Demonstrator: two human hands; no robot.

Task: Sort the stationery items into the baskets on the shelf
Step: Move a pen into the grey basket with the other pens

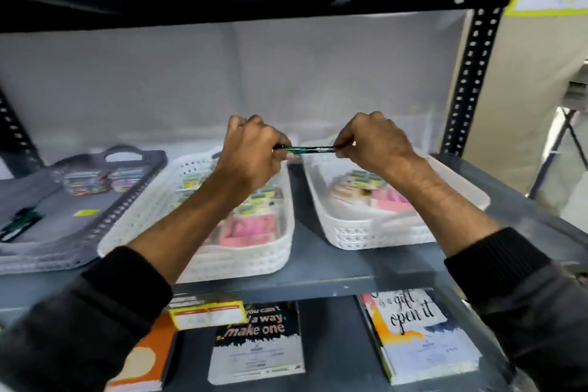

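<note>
Green pen [305,149] held level in the air above the gap between the two white baskets, left hand [251,153] fingers clamped on one end, right hand [372,143] fingers pinched on the other. Looks light, stiff and a bit slick, so best gripped mid-barrel with one hand rather than by the tips. Left white basket [143,216] and right white basket [350,232] hold pink and yellow packs; grey basket [133,194] further left on the shelf [318,274] already holds similar dark-green pens, likely its home.
</note>
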